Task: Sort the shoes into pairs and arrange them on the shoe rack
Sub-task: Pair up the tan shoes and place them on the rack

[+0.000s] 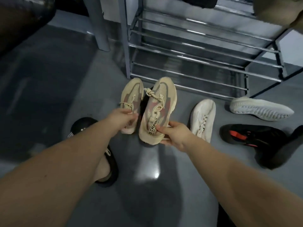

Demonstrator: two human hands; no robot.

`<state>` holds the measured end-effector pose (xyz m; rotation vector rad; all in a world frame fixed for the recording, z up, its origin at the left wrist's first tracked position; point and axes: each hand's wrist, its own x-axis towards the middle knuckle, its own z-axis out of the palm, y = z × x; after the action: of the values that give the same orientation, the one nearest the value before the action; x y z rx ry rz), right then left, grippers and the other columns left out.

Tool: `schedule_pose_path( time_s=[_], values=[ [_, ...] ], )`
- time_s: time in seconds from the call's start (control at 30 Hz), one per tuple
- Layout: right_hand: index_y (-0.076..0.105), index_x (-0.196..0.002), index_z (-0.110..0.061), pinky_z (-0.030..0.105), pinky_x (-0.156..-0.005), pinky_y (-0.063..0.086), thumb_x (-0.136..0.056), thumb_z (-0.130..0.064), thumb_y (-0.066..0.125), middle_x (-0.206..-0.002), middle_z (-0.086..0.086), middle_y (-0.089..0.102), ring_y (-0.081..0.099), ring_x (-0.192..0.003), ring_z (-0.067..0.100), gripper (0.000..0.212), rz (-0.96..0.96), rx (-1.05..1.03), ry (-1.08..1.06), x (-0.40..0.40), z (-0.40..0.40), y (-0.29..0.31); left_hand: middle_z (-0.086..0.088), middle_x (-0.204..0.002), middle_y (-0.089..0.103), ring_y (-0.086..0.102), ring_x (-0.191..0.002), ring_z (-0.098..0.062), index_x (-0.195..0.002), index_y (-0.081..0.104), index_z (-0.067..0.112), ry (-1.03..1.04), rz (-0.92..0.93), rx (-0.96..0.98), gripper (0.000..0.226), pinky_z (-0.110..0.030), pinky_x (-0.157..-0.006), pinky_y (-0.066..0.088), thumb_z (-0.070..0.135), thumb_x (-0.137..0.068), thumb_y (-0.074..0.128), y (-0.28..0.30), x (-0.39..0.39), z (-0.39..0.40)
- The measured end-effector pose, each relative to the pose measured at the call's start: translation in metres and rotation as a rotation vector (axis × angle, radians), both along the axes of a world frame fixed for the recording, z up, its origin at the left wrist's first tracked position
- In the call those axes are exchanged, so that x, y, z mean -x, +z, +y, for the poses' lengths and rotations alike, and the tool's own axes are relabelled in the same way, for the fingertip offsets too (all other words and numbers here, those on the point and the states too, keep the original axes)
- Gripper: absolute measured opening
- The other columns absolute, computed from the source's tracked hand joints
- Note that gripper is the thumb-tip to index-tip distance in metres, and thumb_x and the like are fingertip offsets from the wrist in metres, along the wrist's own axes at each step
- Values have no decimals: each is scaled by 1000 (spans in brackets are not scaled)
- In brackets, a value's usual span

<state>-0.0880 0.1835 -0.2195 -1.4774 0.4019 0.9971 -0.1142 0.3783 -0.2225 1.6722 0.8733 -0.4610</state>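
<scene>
Both hands hold one matched pair: the left hand grips the heel end of the left beige knit sneaker with pink patches, and the right hand pinches the heel collar of the right beige knit sneaker with the knotted lace. The two shoes lie side by side, nearly touching, long axes running straight away from the hands, toes pointing at the grey metal-barred shoe rack just beyond them. A forward push along that axis would likely land them on the lowest bars. To the right of the right hand a white lace-up sneaker, an overturned white sneaker and a black sneaker with red accents wait on the floor.
</scene>
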Motion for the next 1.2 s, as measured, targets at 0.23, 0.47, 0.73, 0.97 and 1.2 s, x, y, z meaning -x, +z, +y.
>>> schedule_pose_path(
  time_s=[0.23,0.47,0.73,0.97,1.2],
  values=[
    [57,-127,-10,37,-81,58,-80,-13,73,-116,7,68,69,-98,24,50,34,97,-50,-19,9,-60,-9,-130,56,56,-114,-25,-138,41,7,65,204,-13,89,-34,-96,46,43,-67,80,-75,7,18],
    [56,-128,-13,31,-77,60,-77,-17,77,-114,5,70,69,-100,21,55,55,99,-14,-25,2,-71,-7,-133,54,48,-120,-22,-140,41,9,458,242,195,74,-37,-93,38,26,-77,76,-91,-2,7],
    [61,-117,-11,23,-58,58,-82,-14,73,-113,10,70,70,-85,19,38,42,62,-30,-14,-15,-41,-4,-94,64,61,-81,-12,-89,61,8,603,124,372,6,-29,-84,51,8,-86,65,-63,2,9],
    [59,-122,-8,36,-74,58,-83,-11,70,-105,11,70,69,-82,23,41,-52,62,-22,7,-49,6,-7,-89,64,61,-79,-16,-108,59,3,496,107,366,20,-32,-69,52,5,-88,61,-7,37,2],
    [62,-114,-6,23,-49,54,-87,-12,66,-83,5,68,65,-64,13,28,-169,58,-50,41,-80,67,-8,-90,65,65,-71,-14,-100,60,4,207,87,402,10,-24,-46,56,7,-94,52,67,60,-20]
  ],
)
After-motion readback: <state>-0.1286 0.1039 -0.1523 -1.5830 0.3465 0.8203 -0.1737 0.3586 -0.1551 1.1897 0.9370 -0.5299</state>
